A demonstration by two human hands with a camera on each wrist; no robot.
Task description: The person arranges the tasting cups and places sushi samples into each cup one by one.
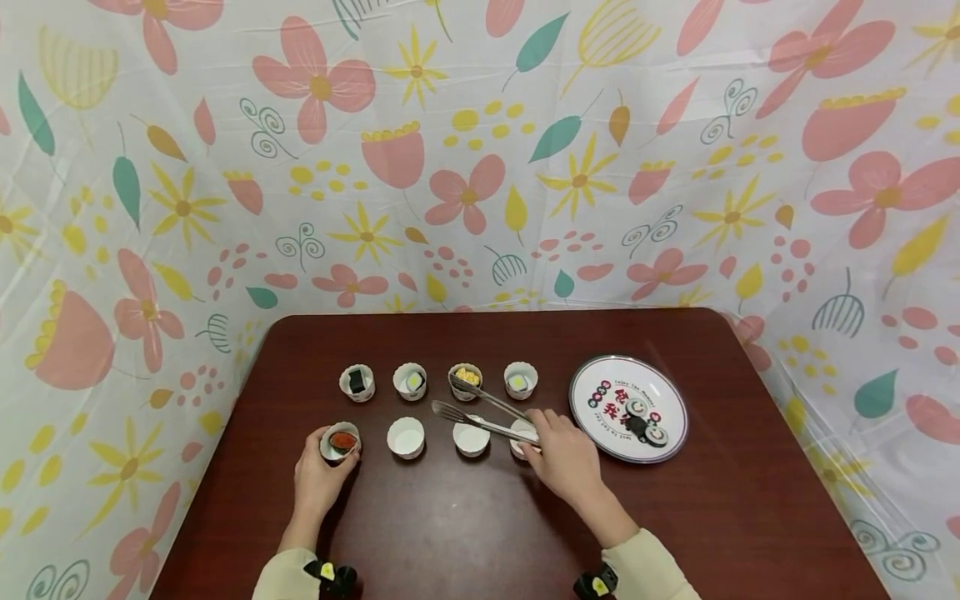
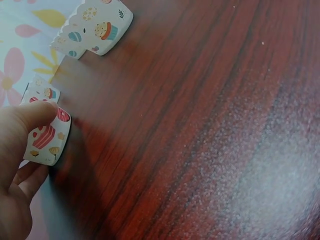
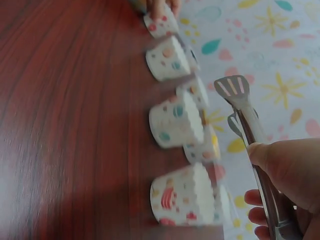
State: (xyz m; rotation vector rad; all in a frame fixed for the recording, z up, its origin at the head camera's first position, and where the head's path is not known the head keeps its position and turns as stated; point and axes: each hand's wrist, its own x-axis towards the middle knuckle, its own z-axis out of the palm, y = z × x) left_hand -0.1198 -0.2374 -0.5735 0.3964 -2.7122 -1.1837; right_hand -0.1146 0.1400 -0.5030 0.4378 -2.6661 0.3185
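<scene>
My left hand [image 1: 318, 479] grips a small patterned paper cup [image 2: 44, 142] at the left end of the front row, thumb on one side and fingers on the other. Inside that cup lies an orange-red piece of food [image 1: 343, 442]. A pair of metal tongs [image 1: 491, 427] is held in my right hand [image 1: 566, 458], its slotted tips apart, pointing left over the cups. Nothing shows between the tips. In the head view one tip overlaps a back-row cup of yellow bits [image 1: 468, 374]; the other overlaps a white front-row cup [image 1: 471, 444]. The tongs and hand partly cover the rightmost front cup [image 1: 517, 450].
Further back-row cups hold a black-wrapped piece [image 1: 356, 381] and pale pieces with yellow-green centres [image 1: 414, 381]. Another white cup [image 1: 406, 440] stands beside the held one. A round printed plate [image 1: 600, 442] at the right carries several sushi-like pieces [image 1: 645, 423]. Flowered cloth hangs behind the dark table.
</scene>
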